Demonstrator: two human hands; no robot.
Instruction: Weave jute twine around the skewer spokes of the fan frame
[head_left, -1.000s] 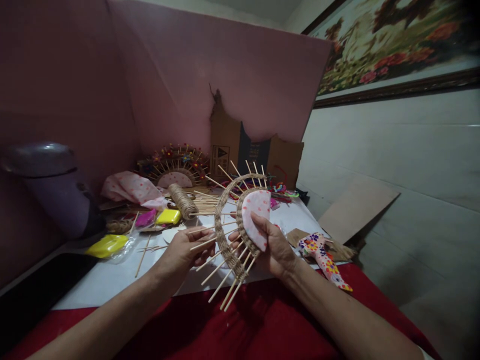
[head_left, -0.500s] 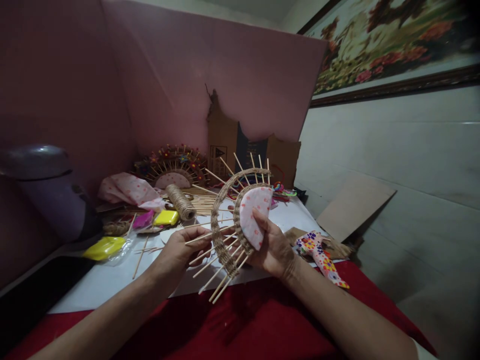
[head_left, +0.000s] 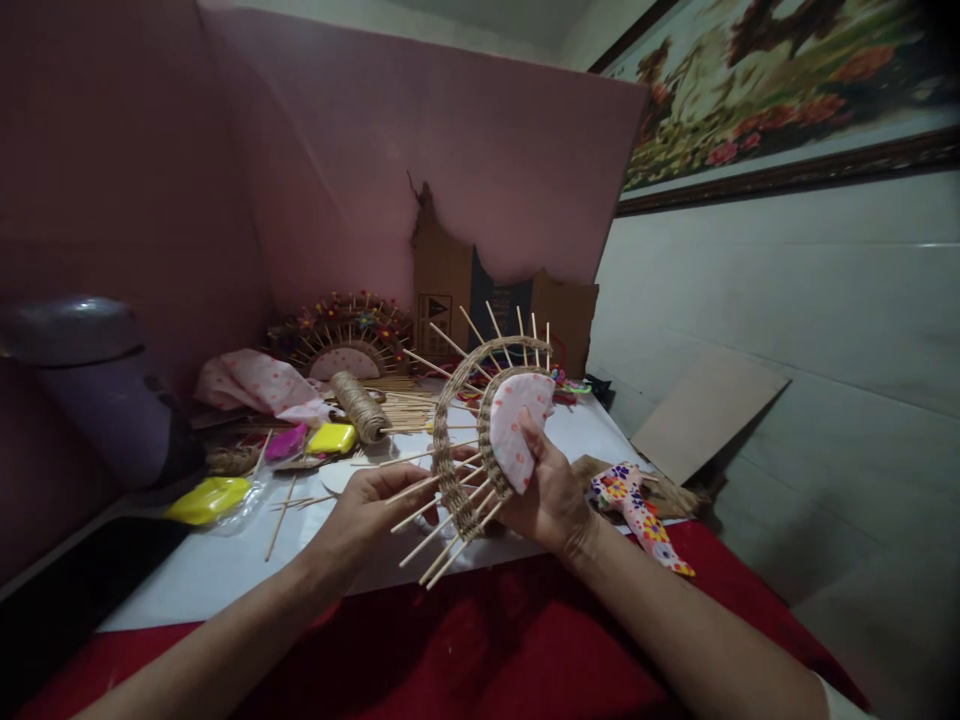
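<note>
A half-round woven stick fan (head_left: 459,490) is held up over the table, tilted onto its side. Its centre is a half circle of pale cloth with red dots (head_left: 514,440), bordered by twine weaving, and a second twine band runs across the wooden sticks farther out. My right hand (head_left: 546,495) grips the cloth centre, thumb on the front and fingers behind. At the lower left, my left hand (head_left: 394,500) pinches the outer part of the sticks near the twine band. Some of its fingertips are hidden behind the sticks.
A twine spool (head_left: 360,408), loose sticks (head_left: 409,408), yellow packets (head_left: 331,437) and dotted cloth (head_left: 259,383) lie on the white sheet (head_left: 225,570). Behind stand a decorated fan (head_left: 345,362) and torn cardboard (head_left: 442,280). A purple bottle (head_left: 105,400) is left, flowered fabric (head_left: 637,510) right.
The fan has turned slightly and shifted a little to the right. My left hand has moved slightly right with it, and my right hand keeps its hold on the cloth centre.
</note>
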